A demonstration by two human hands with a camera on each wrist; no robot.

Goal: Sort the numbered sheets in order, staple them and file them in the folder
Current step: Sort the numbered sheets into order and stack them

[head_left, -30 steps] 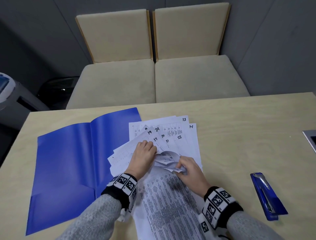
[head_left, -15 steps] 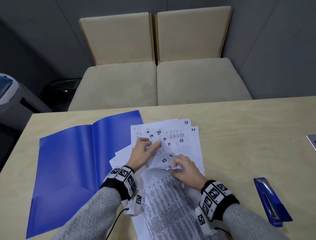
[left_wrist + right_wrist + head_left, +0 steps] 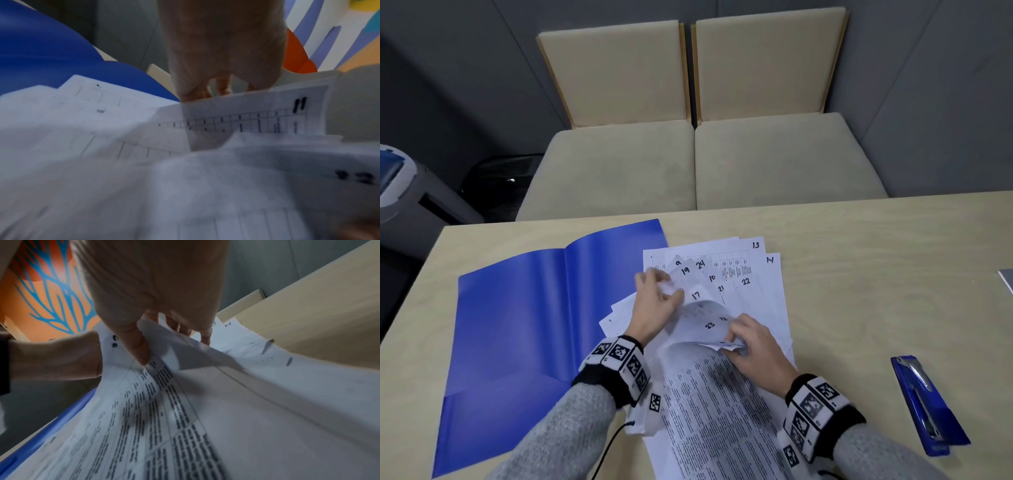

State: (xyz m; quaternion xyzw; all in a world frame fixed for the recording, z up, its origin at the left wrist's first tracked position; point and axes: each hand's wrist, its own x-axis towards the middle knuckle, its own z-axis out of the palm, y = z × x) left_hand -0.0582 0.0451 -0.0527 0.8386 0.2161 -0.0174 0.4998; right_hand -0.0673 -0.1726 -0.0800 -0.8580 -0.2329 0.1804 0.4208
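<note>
Numbered white sheets [image 3: 743, 274] lie fanned out mid-table, with 13, 14, 22, 21, 10, 24, 19 and 17 showing. My left hand [image 3: 659, 286] grips the top edge of one sheet at the fan's left; in the left wrist view this sheet [image 3: 246, 113] is marked 11, with my fingers behind it. My right hand [image 3: 736, 337] pinches the curled-up corners of several sheets [image 3: 709, 325], where 23 and 12 show; in the right wrist view, thumb and fingers [image 3: 141, 352] clamp that corner. The open blue folder [image 3: 517, 325] lies to the left. A blue stapler [image 3: 924, 404] sits to the right, untouched.
The light wooden table [image 3: 876, 274] runs wide to the right of the sheets. A grey flat object [image 3: 1007, 279] pokes in at the right edge. Two beige chairs [image 3: 698, 164] stand beyond the far edge, and a grey-blue machine [image 3: 397, 185] stands off the left side.
My left hand has moved up and away from me, from the curled corners to the top of the fan, lifting a sheet's edge. The right hand keeps its pinch; 23 and 12 now show.
</note>
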